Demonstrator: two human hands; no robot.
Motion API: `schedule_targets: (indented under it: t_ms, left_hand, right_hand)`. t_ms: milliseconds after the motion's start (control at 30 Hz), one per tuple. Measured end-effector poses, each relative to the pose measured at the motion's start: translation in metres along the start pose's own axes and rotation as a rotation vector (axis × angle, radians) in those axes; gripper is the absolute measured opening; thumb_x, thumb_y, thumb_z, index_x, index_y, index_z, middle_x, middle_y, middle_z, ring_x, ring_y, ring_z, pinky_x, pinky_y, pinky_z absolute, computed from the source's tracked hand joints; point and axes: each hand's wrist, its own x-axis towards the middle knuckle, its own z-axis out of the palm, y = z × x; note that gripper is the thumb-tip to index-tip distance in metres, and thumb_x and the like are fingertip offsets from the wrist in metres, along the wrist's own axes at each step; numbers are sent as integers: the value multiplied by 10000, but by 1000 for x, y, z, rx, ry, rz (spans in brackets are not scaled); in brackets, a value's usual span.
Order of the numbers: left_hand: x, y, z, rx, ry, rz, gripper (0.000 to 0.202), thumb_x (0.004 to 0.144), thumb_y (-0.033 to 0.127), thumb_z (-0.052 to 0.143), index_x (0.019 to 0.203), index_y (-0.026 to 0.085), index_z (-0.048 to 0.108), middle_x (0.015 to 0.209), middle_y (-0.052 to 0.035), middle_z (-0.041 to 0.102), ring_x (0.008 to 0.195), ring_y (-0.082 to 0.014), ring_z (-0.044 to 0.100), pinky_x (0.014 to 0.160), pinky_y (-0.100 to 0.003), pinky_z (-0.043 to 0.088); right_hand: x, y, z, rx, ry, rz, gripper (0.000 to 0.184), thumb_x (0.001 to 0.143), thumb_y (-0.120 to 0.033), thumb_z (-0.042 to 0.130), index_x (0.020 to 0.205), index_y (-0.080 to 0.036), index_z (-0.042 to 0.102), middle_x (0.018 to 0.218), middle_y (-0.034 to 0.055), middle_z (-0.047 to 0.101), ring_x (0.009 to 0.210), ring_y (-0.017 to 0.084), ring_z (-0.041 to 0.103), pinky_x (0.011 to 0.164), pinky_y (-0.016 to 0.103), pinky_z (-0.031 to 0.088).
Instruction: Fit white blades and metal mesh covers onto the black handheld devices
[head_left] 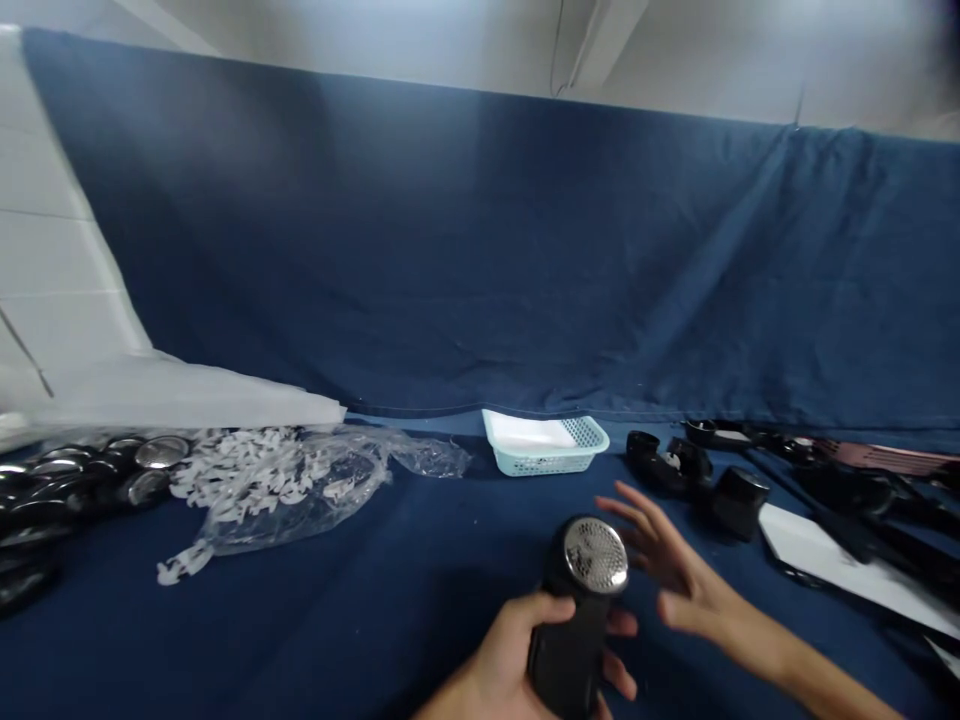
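Note:
A black fabric shaver (574, 620) with a round, perforated silver head stands upright in my left hand (517, 645). The thumb lies across its front, and the other fingers wrap round the far side of the body. Just right of the shaver is my right hand (667, 565), fingers spread and apart from it, with nothing in the grasp. Beyond both hands sits a light blue perforated basket (547, 464) with a white sheet inside. Black cup-like parts (739, 500) lie to the right of my right hand.
On the left, several black parts with silver rings (71, 480) are heaped beside a clear plastic bag (300, 520) of small white pieces. At right lie a white board (847, 560), dark items and a pink basket (885, 457). A blue curtain (450, 250) hangs behind.

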Motion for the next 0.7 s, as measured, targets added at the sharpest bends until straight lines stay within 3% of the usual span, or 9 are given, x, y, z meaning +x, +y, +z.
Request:
schedule_targets:
  t_ms: [67, 133, 200, 267, 400, 467, 533, 600, 700]
  left_hand:
    - [1, -6, -5, 57, 12, -109, 648, 769, 526, 568, 1096, -31, 623, 848, -216, 692, 663, -222, 644, 597, -289, 440]
    - [6, -13, -6, 127, 57, -146, 680, 815, 643, 494, 1087, 38, 645, 860, -180, 702, 681, -219, 646, 642, -298, 445]
    - [13, -18, -4, 194, 101, -98, 789, 815, 761, 387, 1091, 72, 657, 858, -155, 698, 692, -229, 645, 684, -330, 451]
    - [18, -21, 0, 242, 129, -29, 898, 778, 835, 326, 1119, 73, 655, 899, -159, 691, 723, -240, 646, 740, -364, 448]
    - [17, -19, 3, 239, 164, -44, 936, 703, 855, 448, 1242, 102, 583, 1091, -164, 661, 798, -221, 646, 875, -381, 404]
    - [14, -16, 1, 218, 220, -76, 982, 681, 867, 458, 1311, 116, 521, 1157, -174, 645, 731, -189, 642, 836, -356, 404]
    - [13, -13, -1, 198, 268, -88, 966, 710, 854, 441, 1324, 111, 507, 1131, -177, 662, 687, -166, 636, 770, -315, 400]
    - [13, -11, -2, 171, 285, -97, 890, 737, 813, 483, 1275, 108, 552, 1031, -152, 697, 731, -172, 650, 751, -289, 397]
    - [13, -8, 5, 180, 294, -104, 816, 749, 775, 524, 1228, 118, 589, 990, -140, 711, 898, -223, 663, 851, -326, 399]
  right_hand:
    - [-16, 5, 9, -63, -23, 3, 844, 668, -348, 829, 1407, -335, 422, 1490, 84, 400, 1357, 345, 368, 1124, 507, 278]
    - [-24, 14, 15, -89, 29, 16, 732, 707, -326, 798, 1367, -333, 480, 1457, 84, 450, 1286, 349, 456, 1083, 497, 355]
    - [-25, 25, 13, -27, 62, 66, 703, 712, -364, 787, 1349, -350, 491, 1435, 97, 476, 1023, 335, 633, 848, 468, 537]
    - [-22, 37, 7, 84, 100, 95, 761, 649, -408, 827, 1335, -355, 500, 1392, 105, 523, 842, 296, 675, 697, 421, 571]
    - [-11, 54, -15, 377, 241, 230, 645, 710, -604, 700, 1281, -337, 565, 1157, 105, 687, 957, 322, 666, 884, 483, 508]
    - [-7, 59, -28, 469, 283, 312, 596, 756, -700, 566, 1238, -352, 607, 1060, 115, 722, 868, 333, 686, 853, 523, 510]
    - [-6, 60, -38, 440, 339, 266, 629, 706, -697, 628, 1235, -359, 606, 1075, 110, 721, 870, 344, 684, 865, 529, 507]
    - [-7, 61, -46, 354, 400, 159, 740, 632, -598, 766, 1297, -363, 543, 1181, 89, 684, 1003, 353, 655, 944, 511, 479]
    - [-8, 65, -51, 297, 410, 164, 729, 664, -589, 748, 1310, -328, 531, 1221, 99, 665, 1115, 372, 609, 1001, 515, 437]
